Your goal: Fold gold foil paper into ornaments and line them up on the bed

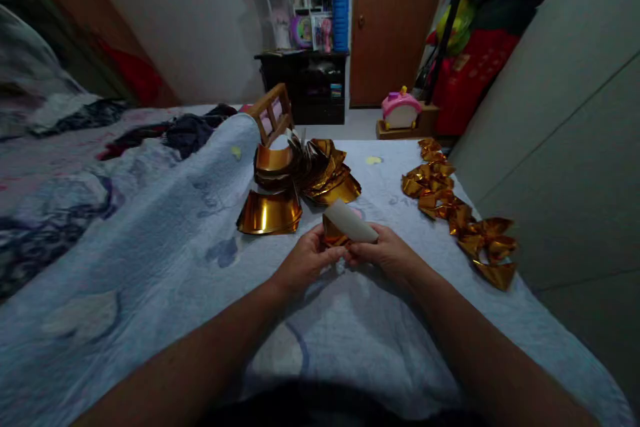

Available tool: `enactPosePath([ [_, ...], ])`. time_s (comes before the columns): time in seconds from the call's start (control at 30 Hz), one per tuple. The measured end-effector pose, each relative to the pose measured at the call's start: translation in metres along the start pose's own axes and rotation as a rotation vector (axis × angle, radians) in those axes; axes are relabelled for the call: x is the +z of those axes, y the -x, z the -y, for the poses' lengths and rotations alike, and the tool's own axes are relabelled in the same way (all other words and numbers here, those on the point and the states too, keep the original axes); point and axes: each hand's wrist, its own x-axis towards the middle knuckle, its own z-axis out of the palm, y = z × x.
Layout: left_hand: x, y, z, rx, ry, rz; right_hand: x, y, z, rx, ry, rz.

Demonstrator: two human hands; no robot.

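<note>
Both hands hold one sheet of gold foil paper (pixel 350 221), its pale back turned up and curled over, with some gold showing at its left end. My left hand (pixel 311 258) grips the sheet's left side, thumb along the near edge. At the right end, my right hand (pixel 383 250) has its fingers closed on the sheet, and the two thumbs almost meet. Beyond the hands lie a stack of flat gold sheets (pixel 270 212) and a fanned pile of gold foil paper (pixel 330 173). Folded gold pieces (pixel 437 180) run in a line along the right side.
A light blue blanket (pixel 200 293) covers the bed surface. Crumpled dark clothes (pixel 193 133) lie at the left. A wooden rail (pixel 273 110) stands behind the piles. A pale cabinet wall (pixel 560 140) borders the right, and a pink toy (pixel 401 110) sits past the far edge.
</note>
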Motion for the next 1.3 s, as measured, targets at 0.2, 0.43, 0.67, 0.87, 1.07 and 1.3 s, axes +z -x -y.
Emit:
enactPosePath([
  [0.2,-0.003,-0.002,0.0,0.014,-0.039,-0.121,-0.002,0.003,0.003,-0.016,0.152,0.075],
  [0.43,-0.003,-0.002,0.001,0.008,0.011,-0.244,-0.004,0.006,0.008,-0.208,0.218,0.069],
  [0.67,-0.001,-0.002,-0.002,0.034,-0.018,-0.306,-0.006,0.003,-0.001,-0.519,0.731,-0.066],
  [0.87,-0.001,-0.002,-0.001,0.047,-0.051,-0.274,-0.007,0.003,-0.003,-0.711,1.073,-0.21],
  [1.07,-0.004,-0.004,0.003,0.129,-0.18,-0.267,-0.002,0.009,-0.001,-0.73,1.412,-0.277],
  [1.3,-0.009,-0.003,0.005,0.088,-0.286,-0.22,0.002,0.012,0.002,-0.741,1.469,-0.236],
])
